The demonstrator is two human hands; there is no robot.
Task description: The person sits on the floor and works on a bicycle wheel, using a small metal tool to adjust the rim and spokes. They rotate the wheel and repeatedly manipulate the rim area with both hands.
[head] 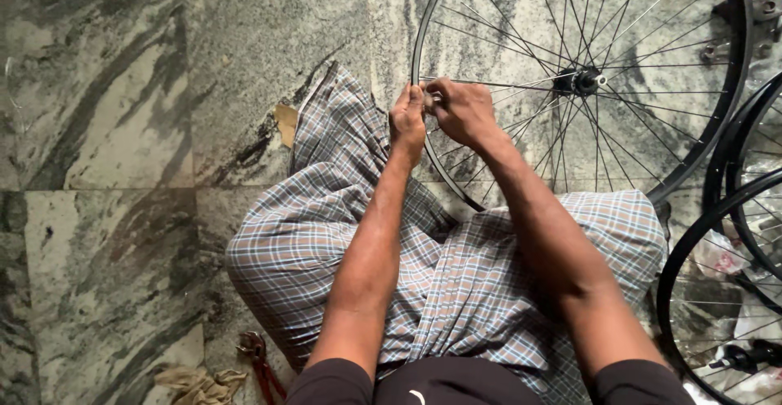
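1. Both hands are meeting at the near rim of the bicycle wheel (582, 79), which is lying flat on the marble floor (106, 128) just beyond the person's checked-cloth lap (456, 275).
2. The left hand (407, 120) is curling closed, fingers pinching at a spoke (489, 85) near the rim; the right hand (463, 110) is closing tight around a small tool or fitting at the same spot, too hidden to name.
3. Risk one: that little piece is pinched between two sets of fingertips, so a slip is likely sending it down onto the patterned floor, where it is hard to spot.
4. Risk two: the spokes are thin and crowding close here; overturning one could be pulling the rim out of true or bending a neighbour.
5. Risk three: nothing I can see is holding the wheel down, so a hard twist may be spinning or shifting it.
6. More black wheels (717, 291) are leaning in at the right, close enough for an elbow to be knocking them; red-handled pliers (259, 364) and a rag (195, 382) are lying by the left knee.
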